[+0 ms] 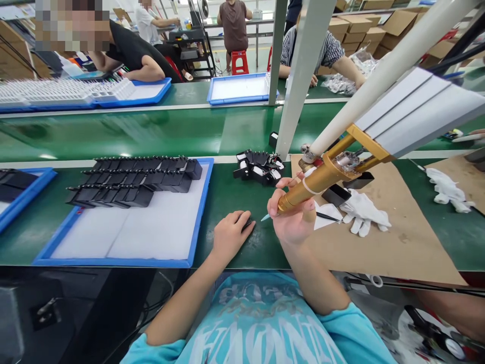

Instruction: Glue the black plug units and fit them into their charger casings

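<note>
Head view: at left, a blue-rimmed tray [113, 262] with rows of black cases [138, 196] reaches the tabletop's [261, 255] near edge. Close to that edge, the left grip [229, 233] clasps a small black piece [246, 223], mostly hidden. Toward the far edge lie clustered black parts [260, 174]. The right grip [293, 225] grasps a gold tool [322, 177] above the tabletop. Rightward, a white glove [366, 211] lies on brown cardboard [409, 242].

Factory assembly workshop. Evidence: one long green table [261, 258]; blue-rimmed tray [159, 232] carrying rows of like black parts [147, 177]; white parts [76, 91] ranked in number on the far side; workers [142, 54] seated at several stations; gold-coloured tool [306, 189]; white work gloves [366, 210]; red stool [239, 61], occupied; cardboard boxes [350, 29], massed, right rear.
</note>
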Demonstrator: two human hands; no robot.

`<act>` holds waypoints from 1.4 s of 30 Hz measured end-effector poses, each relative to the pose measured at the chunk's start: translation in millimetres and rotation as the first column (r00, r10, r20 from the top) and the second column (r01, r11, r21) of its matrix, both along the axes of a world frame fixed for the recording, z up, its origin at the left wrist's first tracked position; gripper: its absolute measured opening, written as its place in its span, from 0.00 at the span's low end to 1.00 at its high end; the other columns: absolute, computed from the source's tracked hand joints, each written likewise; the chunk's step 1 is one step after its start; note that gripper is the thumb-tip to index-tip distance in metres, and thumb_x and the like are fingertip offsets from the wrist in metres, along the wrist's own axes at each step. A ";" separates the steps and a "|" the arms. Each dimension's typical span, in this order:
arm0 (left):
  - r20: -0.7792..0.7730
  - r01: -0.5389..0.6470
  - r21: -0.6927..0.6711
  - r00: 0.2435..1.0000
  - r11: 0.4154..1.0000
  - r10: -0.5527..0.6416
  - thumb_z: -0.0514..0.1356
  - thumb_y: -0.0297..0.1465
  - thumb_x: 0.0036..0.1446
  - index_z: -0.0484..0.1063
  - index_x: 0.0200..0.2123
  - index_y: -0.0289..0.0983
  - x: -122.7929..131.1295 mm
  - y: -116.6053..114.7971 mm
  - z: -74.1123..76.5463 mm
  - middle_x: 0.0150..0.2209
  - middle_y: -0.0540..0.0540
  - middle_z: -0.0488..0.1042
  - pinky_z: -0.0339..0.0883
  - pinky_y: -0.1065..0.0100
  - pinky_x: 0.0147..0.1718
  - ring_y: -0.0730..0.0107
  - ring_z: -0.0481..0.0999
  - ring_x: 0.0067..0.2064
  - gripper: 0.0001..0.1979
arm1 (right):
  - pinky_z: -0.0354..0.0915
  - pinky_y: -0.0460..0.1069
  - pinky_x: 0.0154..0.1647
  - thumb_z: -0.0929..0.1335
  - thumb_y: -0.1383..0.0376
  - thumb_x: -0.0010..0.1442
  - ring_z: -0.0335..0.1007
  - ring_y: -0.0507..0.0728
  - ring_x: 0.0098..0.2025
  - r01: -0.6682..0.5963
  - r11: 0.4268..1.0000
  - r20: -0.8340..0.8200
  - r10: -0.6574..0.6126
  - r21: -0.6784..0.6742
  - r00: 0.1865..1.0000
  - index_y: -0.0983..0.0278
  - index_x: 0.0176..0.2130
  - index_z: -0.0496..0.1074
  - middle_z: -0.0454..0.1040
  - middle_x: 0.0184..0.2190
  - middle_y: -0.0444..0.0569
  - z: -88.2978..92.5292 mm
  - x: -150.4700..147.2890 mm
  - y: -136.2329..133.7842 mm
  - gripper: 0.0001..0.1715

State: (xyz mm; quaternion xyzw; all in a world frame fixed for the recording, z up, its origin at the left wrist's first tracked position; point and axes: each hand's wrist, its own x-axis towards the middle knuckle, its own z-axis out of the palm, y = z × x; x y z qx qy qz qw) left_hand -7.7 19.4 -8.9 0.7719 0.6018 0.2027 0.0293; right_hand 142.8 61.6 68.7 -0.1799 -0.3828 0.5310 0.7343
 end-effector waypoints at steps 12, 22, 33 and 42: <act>0.318 -0.184 -0.164 0.920 0.969 0.228 0.55 0.36 0.63 0.71 0.50 0.38 11.8 -4.9 1.6 0.47 0.38 0.75 0.68 0.60 0.42 0.55 0.75 0.47 0.14 | 0.55 0.45 0.13 0.64 0.48 0.59 0.62 0.46 0.17 -0.027 1.000 -0.040 0.026 -0.008 0.999 0.55 0.41 0.60 0.69 0.38 0.42 -2.5 6.8 1.2 0.18; 0.797 0.390 -0.374 -0.330 0.842 0.507 0.62 0.43 0.57 0.68 0.45 0.38 -9.3 -10.3 41.4 0.31 0.48 0.73 0.70 0.72 0.23 0.71 0.73 0.28 0.18 | 0.57 0.45 0.14 0.63 0.49 0.59 0.65 0.47 0.18 0.008 1.000 0.002 -0.008 0.014 1.000 0.55 0.44 0.63 0.71 0.41 0.44 -4.7 9.1 1.4 0.17; 0.876 0.476 -0.183 -0.319 0.860 0.363 0.61 0.43 0.59 0.69 0.48 0.41 -25.2 -18.4 42.9 0.35 0.47 0.73 0.72 0.71 0.27 0.70 0.74 0.31 0.17 | 0.56 0.45 0.14 0.64 0.50 0.59 0.65 0.47 0.18 0.031 0.999 0.000 -0.031 0.028 1.000 0.55 0.45 0.67 0.72 0.40 0.43 -4.5 9.9 2.5 0.18; 0.401 -0.404 -0.142 0.811 0.904 0.426 0.58 0.40 0.60 0.63 0.59 0.34 -132.1 -6.0 43.7 0.50 0.35 0.72 0.66 0.50 0.50 0.50 0.71 0.51 0.26 | 0.57 0.47 0.16 0.65 0.49 0.58 0.64 0.48 0.19 0.014 1.000 0.001 -0.014 0.006 1.000 0.55 0.48 0.67 0.71 0.41 0.45 -9.2 12.1 6.6 0.21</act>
